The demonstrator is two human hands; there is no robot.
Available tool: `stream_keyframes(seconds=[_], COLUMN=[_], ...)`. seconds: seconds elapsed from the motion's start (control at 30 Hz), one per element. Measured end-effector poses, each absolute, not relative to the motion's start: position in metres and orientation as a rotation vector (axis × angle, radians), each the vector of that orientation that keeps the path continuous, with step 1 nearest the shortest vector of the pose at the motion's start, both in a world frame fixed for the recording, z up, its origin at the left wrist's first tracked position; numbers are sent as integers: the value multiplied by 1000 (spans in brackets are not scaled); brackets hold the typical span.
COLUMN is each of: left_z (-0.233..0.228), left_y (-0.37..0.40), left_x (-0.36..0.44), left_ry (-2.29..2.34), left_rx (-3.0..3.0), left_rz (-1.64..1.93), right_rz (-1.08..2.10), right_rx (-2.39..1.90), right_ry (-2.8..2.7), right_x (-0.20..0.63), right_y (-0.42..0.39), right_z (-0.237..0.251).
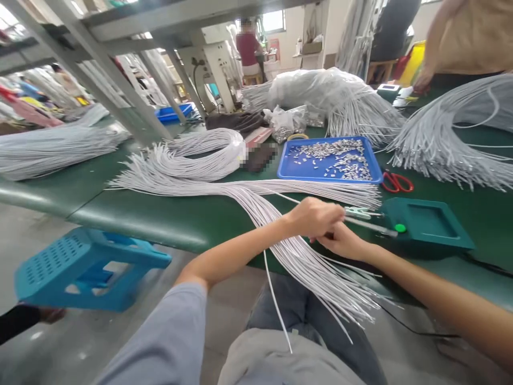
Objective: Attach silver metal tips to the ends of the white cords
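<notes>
My left hand (315, 216) and my right hand (342, 241) meet at the front edge of the green table (168, 219). Both pinch a thin white cord (366, 224) whose tip points at a small green machine (425, 227) just to the right. A thick bundle of white cords (276, 224) runs from the table's middle, passes under my left forearm and hangs over my lap. Behind my hands lies a blue tray (304, 168) scattered with several small metal pieces.
Red-handled scissors (396, 183) lie right of the tray. More white cord bundles (441, 139) and a plastic-wrapped heap (320, 88) fill the back of the table. A blue plastic stool (84, 267) stands at lower left. Another person (468, 37) stands at the far right.
</notes>
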State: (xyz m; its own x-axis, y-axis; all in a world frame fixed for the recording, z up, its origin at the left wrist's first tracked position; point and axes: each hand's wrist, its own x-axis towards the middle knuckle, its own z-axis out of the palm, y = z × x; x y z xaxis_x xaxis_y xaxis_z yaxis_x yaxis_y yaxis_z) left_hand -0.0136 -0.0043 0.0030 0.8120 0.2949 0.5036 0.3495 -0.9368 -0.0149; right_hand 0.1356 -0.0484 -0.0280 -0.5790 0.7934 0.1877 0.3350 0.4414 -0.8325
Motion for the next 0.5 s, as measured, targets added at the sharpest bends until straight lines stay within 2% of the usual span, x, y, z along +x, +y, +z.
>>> stream_keyframes(seconds=[0.13, 0.23, 0.3, 0.43, 0.5], left_z=[13, 15, 13, 2, -5], left_y=[-64, -79, -67, -24, -7], left_x=[-7, -12, -14, -11, -10], left_ry=[210, 313, 136, -628, -1109], left_rx=[-2921, -3277, -3594, -3829, -3771], left_rz=[-589, -654, -1016, -2145, -2424], right_rz=[1072, 1117, 1060, 665, 496], right_rx=[-1010, -1035, -1036, -964, -923], right_ry=[-2036, -1979, -1914, -1533, -1369], right_x=[134, 134, 135, 139, 140], right_y=[-43, -43, -44, -46, -45], right_z=[-31, -29, -27, -20, -19])
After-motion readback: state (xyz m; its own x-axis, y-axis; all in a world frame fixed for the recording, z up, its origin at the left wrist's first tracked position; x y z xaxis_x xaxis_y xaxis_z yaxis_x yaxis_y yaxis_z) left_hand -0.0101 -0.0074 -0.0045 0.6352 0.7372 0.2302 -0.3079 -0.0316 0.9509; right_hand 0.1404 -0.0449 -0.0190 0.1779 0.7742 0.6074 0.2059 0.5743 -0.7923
